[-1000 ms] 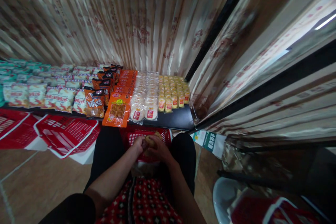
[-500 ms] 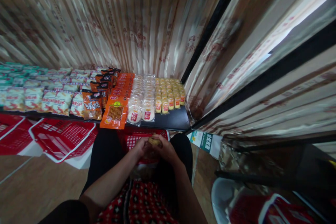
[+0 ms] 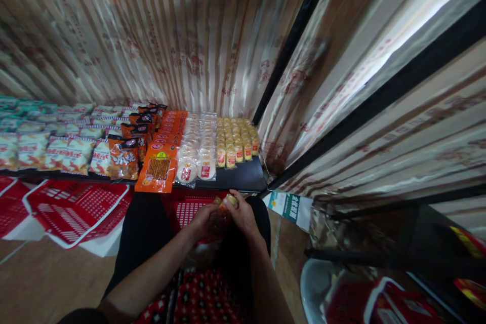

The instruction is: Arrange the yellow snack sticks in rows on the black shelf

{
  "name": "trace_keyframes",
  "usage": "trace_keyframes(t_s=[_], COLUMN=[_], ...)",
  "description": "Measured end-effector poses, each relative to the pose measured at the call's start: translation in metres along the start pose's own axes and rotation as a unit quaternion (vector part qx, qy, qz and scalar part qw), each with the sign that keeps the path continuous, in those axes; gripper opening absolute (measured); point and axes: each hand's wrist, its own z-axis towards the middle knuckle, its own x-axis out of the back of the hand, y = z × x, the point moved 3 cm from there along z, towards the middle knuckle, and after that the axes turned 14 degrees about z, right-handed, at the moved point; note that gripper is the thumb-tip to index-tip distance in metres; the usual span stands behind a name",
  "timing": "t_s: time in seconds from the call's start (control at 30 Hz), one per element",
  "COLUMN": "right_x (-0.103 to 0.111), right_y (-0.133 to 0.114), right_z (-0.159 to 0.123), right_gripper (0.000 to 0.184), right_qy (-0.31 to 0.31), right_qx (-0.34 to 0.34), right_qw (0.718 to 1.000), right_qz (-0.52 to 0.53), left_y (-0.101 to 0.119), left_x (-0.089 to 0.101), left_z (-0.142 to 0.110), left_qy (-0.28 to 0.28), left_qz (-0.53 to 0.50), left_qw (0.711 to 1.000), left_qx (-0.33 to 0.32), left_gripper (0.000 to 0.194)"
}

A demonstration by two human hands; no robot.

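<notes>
My right hand [image 3: 242, 213] is closed on a small yellow wrapped snack [image 3: 230, 201], held over the basket between my knees. Close beside it, my left hand [image 3: 206, 219] has its fingers curled around more small wrapped snacks [image 3: 217, 201], partly hidden by the fingers. Just beyond my hands is a black shelf [image 3: 243, 176]. At its right end stand rows of similar yellow packs [image 3: 230, 156] with red labels. White round crackers in clear wrap [image 3: 206, 169] lie left of them. Under my hands sits a red basket [image 3: 187, 210], mostly covered by my arms and legs.
Orange stick-snack packs [image 3: 156, 169], black-and-orange bags [image 3: 123, 157] and white bags [image 3: 78, 154] fill the shelf leftward. A red basket with white handle [image 3: 81, 210] stands on the floor at left. A black post [image 3: 296, 43] and a white tub [image 3: 315, 288] are at right.
My hands have moved slightly apart, and the yellow snack now shows in my right fingers. The view has shifted a little, so the shelf appears farther left.
</notes>
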Motion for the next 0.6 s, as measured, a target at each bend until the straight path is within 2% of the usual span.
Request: trace_keyframes(t_s=[0.13, 0.2, 0.37, 0.6], right_x=[0.007, 0.008, 0.004, -0.001], right_y=[-0.002, -0.003, 0.001, 0.016], right_z=[0.005, 0.008, 0.012, 0.011], right_gripper=[0.057, 0.06, 0.063, 0.054], right_qy=[0.023, 0.033, 0.034, 0.024], right_qx=[-0.017, -0.014, -0.02, -0.008], right_qw=[0.999, 0.998, 0.991, 0.976], right_qz=[0.019, 0.054, 0.13, 0.218], left_y=[0.009, 0.01, 0.004, 0.006], left_x=[-0.011, -0.015, -0.021, -0.029], left_z=[-0.009, -0.009, 0.0, 0.006], left_qy=[-0.057, -0.066, -0.038, 0.01], left_qz=[0.01, 0.017, 0.023, -0.015], left_qw=[0.997, 0.996, 0.997, 0.997], left_qx=[-0.045, -0.059, -0.057, -0.079], left_gripper=[0.016, 0.021, 0.032, 0.031])
